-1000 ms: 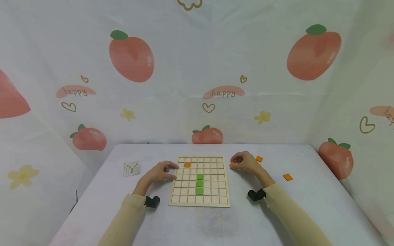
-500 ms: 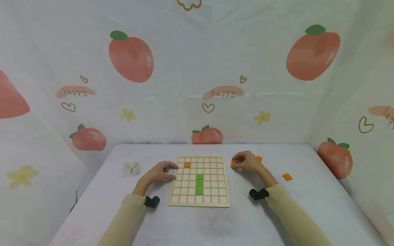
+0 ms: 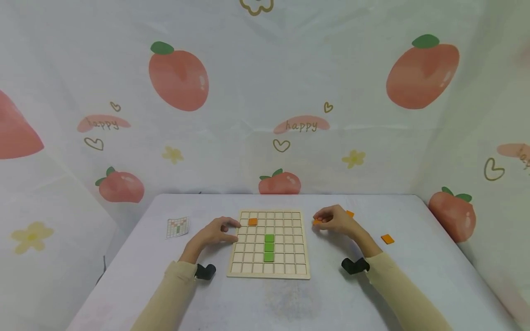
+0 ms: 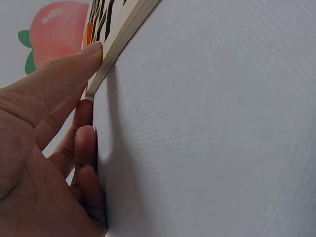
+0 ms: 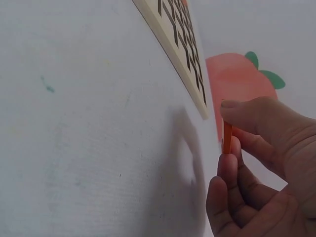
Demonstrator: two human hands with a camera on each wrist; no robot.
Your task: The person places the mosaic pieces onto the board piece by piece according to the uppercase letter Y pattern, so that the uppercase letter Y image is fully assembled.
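Note:
A pale wooden grid board (image 3: 287, 271) lies flat on the table, with one orange tile (image 3: 252, 221) in its upper left part and a column of green tiles (image 3: 269, 247) near its middle. My left hand (image 3: 216, 231) rests against the board's left edge; in the left wrist view the thumb (image 4: 84, 61) touches the board's side. To the right of the board, my right hand (image 3: 336, 219) pinches a thin square orange tile (image 5: 227, 137) between thumb and fingers, held above the table. The right wrist view shows that tile edge-on, apart from the board.
Two more orange tiles lie on the table, one tile (image 3: 350, 214) just behind my right hand and another tile (image 3: 387, 239) farther right. A small printed grid card (image 3: 177, 227) lies left of my left hand. A fruit-patterned curtain (image 3: 232, 138) hangs behind the table.
My right hand has shifted slightly to the right, away from the board, with the orange tile still pinched. The left hand and the tiles on the board have stayed put.

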